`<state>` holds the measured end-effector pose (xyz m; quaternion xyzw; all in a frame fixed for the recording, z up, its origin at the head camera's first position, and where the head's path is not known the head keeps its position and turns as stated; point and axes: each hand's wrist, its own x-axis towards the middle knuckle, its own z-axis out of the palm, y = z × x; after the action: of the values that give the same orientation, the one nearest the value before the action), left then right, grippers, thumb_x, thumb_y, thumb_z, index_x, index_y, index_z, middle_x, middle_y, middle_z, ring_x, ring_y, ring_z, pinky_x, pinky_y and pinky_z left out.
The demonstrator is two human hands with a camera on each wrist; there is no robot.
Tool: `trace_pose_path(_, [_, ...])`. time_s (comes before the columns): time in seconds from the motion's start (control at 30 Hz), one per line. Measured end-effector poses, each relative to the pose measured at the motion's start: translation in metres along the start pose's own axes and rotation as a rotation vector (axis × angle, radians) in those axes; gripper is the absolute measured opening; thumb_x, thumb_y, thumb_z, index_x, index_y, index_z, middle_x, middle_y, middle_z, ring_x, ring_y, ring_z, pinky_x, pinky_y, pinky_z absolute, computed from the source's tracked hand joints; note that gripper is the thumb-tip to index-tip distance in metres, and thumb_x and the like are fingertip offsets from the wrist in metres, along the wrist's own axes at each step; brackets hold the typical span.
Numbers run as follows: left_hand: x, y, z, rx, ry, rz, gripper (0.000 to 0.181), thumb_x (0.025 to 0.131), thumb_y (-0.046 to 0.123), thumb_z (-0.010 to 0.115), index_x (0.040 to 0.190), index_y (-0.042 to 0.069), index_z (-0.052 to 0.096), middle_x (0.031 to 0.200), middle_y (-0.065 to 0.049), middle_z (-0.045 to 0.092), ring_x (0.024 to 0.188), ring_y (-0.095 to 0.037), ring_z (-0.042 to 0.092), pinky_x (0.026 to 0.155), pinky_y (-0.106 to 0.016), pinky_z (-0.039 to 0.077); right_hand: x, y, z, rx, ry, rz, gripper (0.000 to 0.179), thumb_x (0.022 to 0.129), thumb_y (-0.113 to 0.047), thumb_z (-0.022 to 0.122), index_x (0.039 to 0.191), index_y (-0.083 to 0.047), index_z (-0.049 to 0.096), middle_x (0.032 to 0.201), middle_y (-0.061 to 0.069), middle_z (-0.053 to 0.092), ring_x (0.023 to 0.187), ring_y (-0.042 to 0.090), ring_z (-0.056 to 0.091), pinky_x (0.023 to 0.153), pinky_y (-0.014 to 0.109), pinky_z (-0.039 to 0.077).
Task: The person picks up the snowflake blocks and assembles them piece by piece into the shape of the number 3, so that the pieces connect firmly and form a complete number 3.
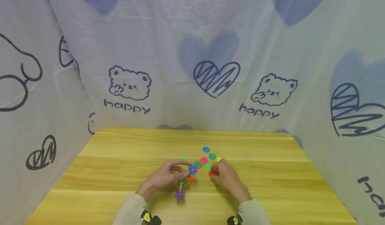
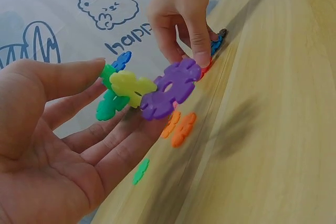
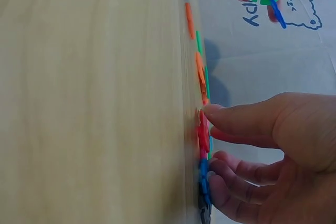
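My left hand point(image 1: 162, 175) pinches a small chain of notched plastic flower discs above the wooden table. In the left wrist view the chain shows a purple disc point(image 2: 170, 88), a yellow disc point(image 2: 128, 88), green discs point(image 2: 111, 106) and a blue disc point(image 2: 122, 60). The purple one sticks out at the near end. Over to the right, my right hand point(image 1: 227, 177) reaches down to the tabletop. Its thumb and fingertips hold a red disc point(image 1: 214, 173) low against the surface; the fingers partly cover it.
Loose discs lie on the table point(image 1: 270, 158) between and beyond the hands: blue point(image 1: 206, 149), green point(image 1: 212, 156), pink point(image 1: 204, 160), light green point(image 1: 208, 166), yellow point(image 1: 219, 159) and orange point(image 1: 190, 178). A printed curtain point(image 1: 168, 94) encloses the table's back and sides.
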<state>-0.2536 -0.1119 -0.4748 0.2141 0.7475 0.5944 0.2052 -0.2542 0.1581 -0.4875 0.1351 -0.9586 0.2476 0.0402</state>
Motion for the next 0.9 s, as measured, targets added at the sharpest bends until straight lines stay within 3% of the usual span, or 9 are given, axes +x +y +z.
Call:
trace_pose_path(0.33, [0.0002,0.0008,0.0030,-0.019,-0.007,0.005,0.042,0.100,0.019,0.068,0.141,0.009,0.061,0.115,-0.019,0.072,0.091,-0.019,0.072,0.078,-0.047,0.064,-0.0005,0.0010,0.0000,0.021,0.002,-0.042,0.009,0.082,-0.005,0.084,0.085,-0.007,0.076,0.083,0.001,0.066,0.077,0.013,0.054,0.065,0.027,0.047])
trace_pose_path(0.57, [0.0008,0.0000,0.0040,-0.024,-0.002,0.002,0.041,0.101,0.019,0.068,0.140,0.010,0.061,0.115,-0.017,0.072,0.093,-0.017,0.072,0.079,-0.045,0.064,-0.0013,0.0016,-0.0014,0.040,0.006,-0.059,0.017,0.078,-0.001,0.086,0.088,-0.008,0.074,0.081,0.002,0.067,0.076,0.013,0.057,0.063,0.025,0.048])
trace_pose_path(0.7, [0.0017,-0.0006,0.0043,-0.027,0.006,-0.003,0.040,0.100,0.020,0.068,0.139,0.011,0.062,0.113,-0.014,0.072,0.093,-0.018,0.072,0.079,-0.045,0.064,-0.0006,0.0026,-0.0022,0.033,0.017,-0.069,0.017,0.077,-0.002,0.087,0.082,-0.012,0.074,0.077,-0.001,0.068,0.073,0.011,0.058,0.062,0.025,0.048])
trace_pose_path(0.9, [0.0019,0.0003,0.0047,-0.015,0.027,-0.003,0.040,0.100,0.024,0.070,0.137,0.012,0.064,0.111,-0.011,0.074,0.094,-0.019,0.072,0.078,-0.046,0.063,0.0013,0.0057,-0.0036,0.053,0.029,-0.101,0.013,0.081,-0.005,0.084,0.078,-0.014,0.075,0.073,-0.004,0.069,0.069,0.008,0.057,0.062,0.023,0.046])
